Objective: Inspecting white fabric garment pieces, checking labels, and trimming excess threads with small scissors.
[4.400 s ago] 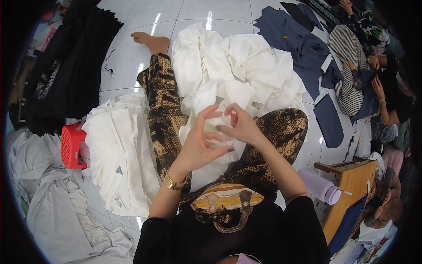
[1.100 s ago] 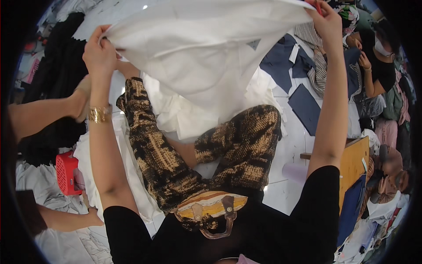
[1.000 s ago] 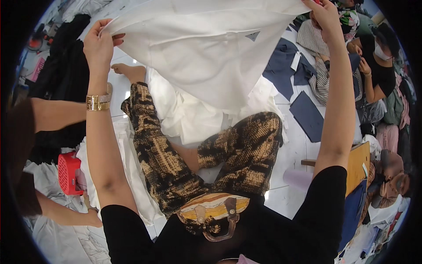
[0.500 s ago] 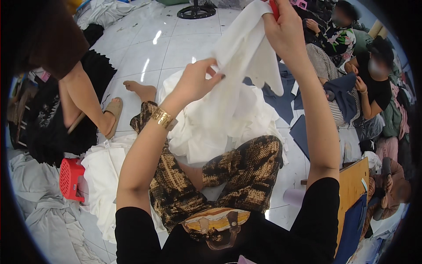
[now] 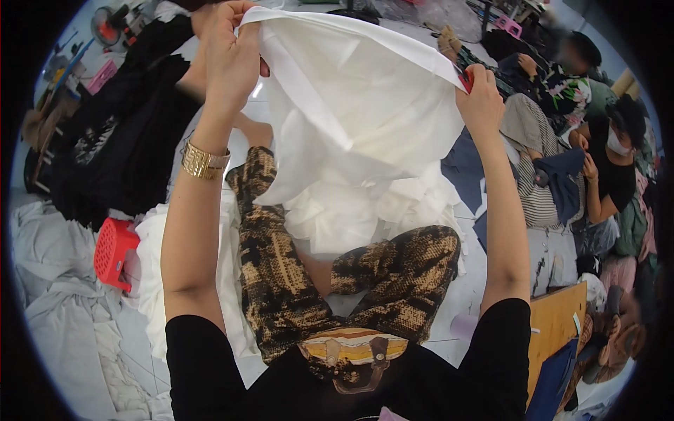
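A white cloth garment piece point(image 5: 379, 98) is stretched wide between my two raised hands, its upper edge running from one to the other. My left hand point(image 5: 233, 67), with a gold band at the wrist, pinches the cloth's left corner. At the right end, my right hand point(image 5: 481, 105) is closed on the edge. A small red and black tool point(image 5: 464, 79) also sits in that hand; its kind is mostly hidden by the fingers. Below the stretched cloth, a heap of white fabric point(image 5: 330, 217) lies on the floor before my crossed legs.
A red plastic stool point(image 5: 117, 252) stands at left beside white cloth point(image 5: 158, 274) and grey cloth point(image 5: 67, 295). Black garments point(image 5: 119, 154) are piled farther back. At right, a masked co-worker point(image 5: 611, 161) handles dark blue cloth point(image 5: 562, 186); a wooden board point(image 5: 558, 316) is nearer.
My left hand has moved up and away to the left, now gripping the cloth, and my right hand has shifted right and down. The hanging cloth is now spread wide. The standing person's leg has moved back.
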`<state>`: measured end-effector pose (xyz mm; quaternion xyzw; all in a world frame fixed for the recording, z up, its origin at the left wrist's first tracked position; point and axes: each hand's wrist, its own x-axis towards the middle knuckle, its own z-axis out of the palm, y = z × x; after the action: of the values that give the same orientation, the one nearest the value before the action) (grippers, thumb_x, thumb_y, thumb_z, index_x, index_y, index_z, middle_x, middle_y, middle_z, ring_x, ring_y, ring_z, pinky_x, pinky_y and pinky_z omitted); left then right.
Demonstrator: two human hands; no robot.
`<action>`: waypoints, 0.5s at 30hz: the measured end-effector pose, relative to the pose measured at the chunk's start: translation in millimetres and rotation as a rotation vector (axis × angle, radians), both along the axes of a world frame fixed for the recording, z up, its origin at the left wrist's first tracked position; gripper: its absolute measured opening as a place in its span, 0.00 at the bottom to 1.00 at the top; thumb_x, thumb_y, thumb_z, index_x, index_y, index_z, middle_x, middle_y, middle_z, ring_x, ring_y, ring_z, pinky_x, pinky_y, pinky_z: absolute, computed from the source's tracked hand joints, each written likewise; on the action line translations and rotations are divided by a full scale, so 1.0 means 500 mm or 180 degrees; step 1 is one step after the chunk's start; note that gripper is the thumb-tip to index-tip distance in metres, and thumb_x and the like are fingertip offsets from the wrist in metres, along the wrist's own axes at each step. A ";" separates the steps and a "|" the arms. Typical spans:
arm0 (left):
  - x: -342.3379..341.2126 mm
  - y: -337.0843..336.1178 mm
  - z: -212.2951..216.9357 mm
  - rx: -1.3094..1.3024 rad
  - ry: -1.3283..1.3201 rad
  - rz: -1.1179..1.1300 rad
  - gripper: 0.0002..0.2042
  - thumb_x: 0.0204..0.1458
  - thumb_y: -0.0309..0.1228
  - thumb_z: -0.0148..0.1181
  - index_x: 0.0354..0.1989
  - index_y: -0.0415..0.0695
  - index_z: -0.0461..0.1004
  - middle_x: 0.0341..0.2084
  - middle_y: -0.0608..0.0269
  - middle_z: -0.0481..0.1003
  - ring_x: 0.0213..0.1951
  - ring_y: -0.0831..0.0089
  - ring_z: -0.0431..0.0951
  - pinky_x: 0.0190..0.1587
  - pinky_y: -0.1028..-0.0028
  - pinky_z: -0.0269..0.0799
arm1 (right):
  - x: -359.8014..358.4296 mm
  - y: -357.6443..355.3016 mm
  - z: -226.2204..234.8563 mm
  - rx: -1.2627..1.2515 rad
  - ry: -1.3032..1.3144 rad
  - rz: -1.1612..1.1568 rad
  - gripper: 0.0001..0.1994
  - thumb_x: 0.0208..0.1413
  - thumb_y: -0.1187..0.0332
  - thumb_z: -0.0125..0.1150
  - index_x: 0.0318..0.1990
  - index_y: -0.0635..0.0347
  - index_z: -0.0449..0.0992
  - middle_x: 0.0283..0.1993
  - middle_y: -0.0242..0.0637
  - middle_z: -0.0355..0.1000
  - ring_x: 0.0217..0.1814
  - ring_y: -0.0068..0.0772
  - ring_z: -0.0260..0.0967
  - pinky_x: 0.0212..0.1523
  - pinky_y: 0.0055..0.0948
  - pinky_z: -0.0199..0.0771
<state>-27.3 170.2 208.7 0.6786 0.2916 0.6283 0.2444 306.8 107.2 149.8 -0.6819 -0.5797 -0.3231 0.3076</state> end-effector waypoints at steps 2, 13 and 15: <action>-0.035 0.010 0.004 -0.0131 -0.0015 0.0209 0.07 0.55 0.30 0.45 0.39 0.42 0.64 0.27 0.69 0.68 0.17 0.86 0.65 0.14 0.86 0.61 | -0.032 0.026 0.011 0.0011 0.0803 0.0208 0.15 0.43 0.68 0.54 0.41 0.52 0.63 0.30 0.44 0.72 0.32 0.50 0.70 0.31 0.41 0.69; -0.318 0.118 0.067 0.0356 0.0028 0.1020 0.11 0.53 0.34 0.51 0.42 0.42 0.68 0.30 0.67 0.71 0.33 0.82 0.68 0.36 0.83 0.64 | -0.111 0.065 0.162 0.0518 -0.1237 0.2131 0.18 0.42 0.56 0.63 0.36 0.52 0.64 0.22 0.33 0.69 0.21 0.37 0.69 0.21 0.28 0.68; -0.355 0.114 0.108 0.0502 0.1006 0.1732 0.05 0.55 0.31 0.44 0.38 0.47 0.64 0.24 0.68 0.67 0.28 0.82 0.69 0.39 0.77 0.71 | -0.112 0.080 0.190 0.0450 -0.1292 0.2282 0.14 0.44 0.64 0.62 0.37 0.52 0.65 0.26 0.36 0.70 0.27 0.39 0.70 0.24 0.29 0.69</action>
<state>-204.7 227.4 262.7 0.6817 0.4470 0.5782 -0.0342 250.7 147.1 245.0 -0.3366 -0.8056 -0.3624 0.3261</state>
